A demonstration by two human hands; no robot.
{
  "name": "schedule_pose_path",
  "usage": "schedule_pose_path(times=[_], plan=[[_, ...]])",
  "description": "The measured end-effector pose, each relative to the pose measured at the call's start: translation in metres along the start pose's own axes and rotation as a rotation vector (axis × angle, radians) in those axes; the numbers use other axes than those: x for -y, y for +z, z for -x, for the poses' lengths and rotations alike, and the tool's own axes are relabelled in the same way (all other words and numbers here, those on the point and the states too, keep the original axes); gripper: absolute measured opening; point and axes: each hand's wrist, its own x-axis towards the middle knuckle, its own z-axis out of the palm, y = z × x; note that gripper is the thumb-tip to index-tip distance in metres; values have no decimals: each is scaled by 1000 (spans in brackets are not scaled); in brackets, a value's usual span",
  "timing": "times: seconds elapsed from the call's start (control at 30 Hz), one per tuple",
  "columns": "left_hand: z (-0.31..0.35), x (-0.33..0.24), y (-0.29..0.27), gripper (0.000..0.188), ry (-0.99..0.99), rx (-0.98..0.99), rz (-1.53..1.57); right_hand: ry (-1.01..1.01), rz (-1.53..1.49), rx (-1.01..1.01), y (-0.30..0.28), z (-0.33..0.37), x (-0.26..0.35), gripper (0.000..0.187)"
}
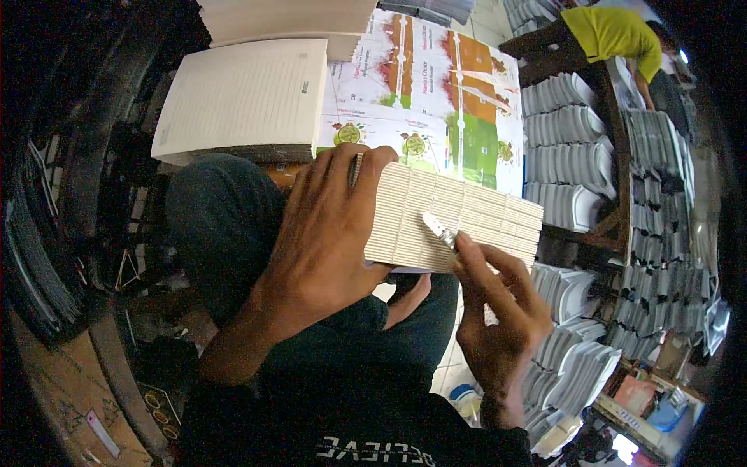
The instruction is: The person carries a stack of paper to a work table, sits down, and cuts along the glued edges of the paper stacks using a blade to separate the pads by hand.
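Note:
My left hand (323,226) grips the left end of a thick stack of stitched booklets (490,214), fingers over the far edge and thumb at the near edge. The stack's ridged cream spines face up, crossed by several lines of thread. In my right hand (502,303), pinched between thumb and fingers, is a small knife (440,229) with a short, bright blade. Its tip lies over the middle of the spines; whether it touches them I cannot tell. The stack is above my lap, close to the printed sheets (432,124) on the table.
Lined paper blocks (241,97) are piled at the far left. Folded paper bundles (564,148) fill a dark wooden shelf on the right, with more piles (576,358) below. A person in a yellow shirt (611,35) bends over bundles at the far right.

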Motion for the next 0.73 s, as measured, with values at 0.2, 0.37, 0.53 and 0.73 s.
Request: schedule_pose_path(times=[0.2,0.37,0.53,0.73], plan=[[1,3,-1,92,-15,18,13,-82,77,17,6,3,-9,52],[-2,1,0,92,-8,20,2,-162,112,-20,8,3,-12,62],[-2,0,-2,92,-3,53,-13,-95,96,-54,17,-6,-2,50],[-4,2,1,94,-19,26,2,-45,21,-79,6,-10,-6,46]])
